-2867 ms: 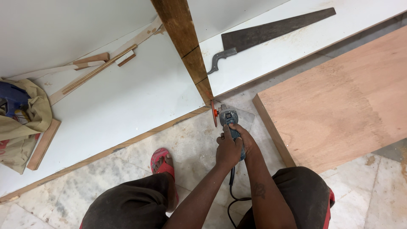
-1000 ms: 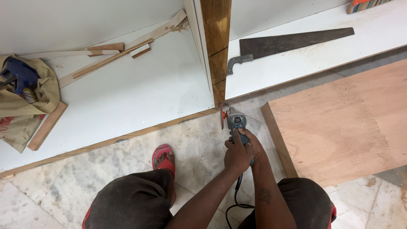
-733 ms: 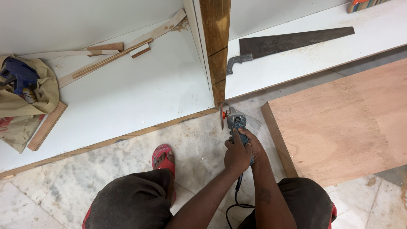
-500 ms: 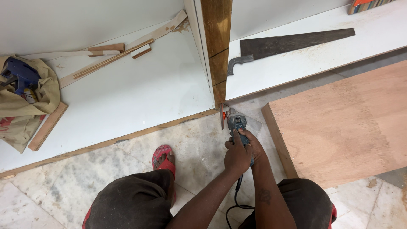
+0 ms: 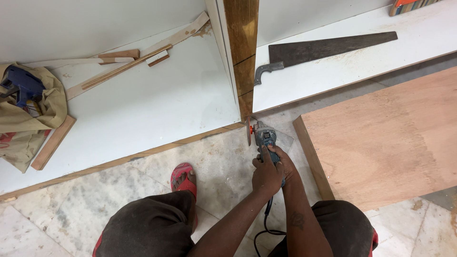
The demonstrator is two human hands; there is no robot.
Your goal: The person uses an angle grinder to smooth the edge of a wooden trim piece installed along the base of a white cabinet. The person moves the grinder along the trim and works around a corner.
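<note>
At the far left a tan cloth bag [image 5: 26,114] lies slumped on the white cabinet panel [image 5: 143,109], with a blue power tool [image 5: 21,85] resting on top of it, and a short wooden block [image 5: 52,142] leans against the bag's edge. Thin wood strips and offcuts [image 5: 124,64] sit further back on the panel, out of the way of the front edge. On the marble floor [image 5: 66,209] below, a foot in a red sandal [image 5: 183,176] is planted close to the panel's wooden edging, probably to brace the crouch. The left hand [image 5: 265,173] wraps firmly over the body of the angle grinder [image 5: 264,140], and the right hand [image 5: 285,164] closes around it from the other side, so both grip the same tool just ahead of the knees. Its orange disc [image 5: 249,131] stands on edge, touching or nearly touching the foot of the upright wooden post [image 5: 243,52]. Right of the post a handsaw [image 5: 323,50] lies flat on the white shelf, and a plywood sheet [image 5: 390,138] rests on the floor.
</note>
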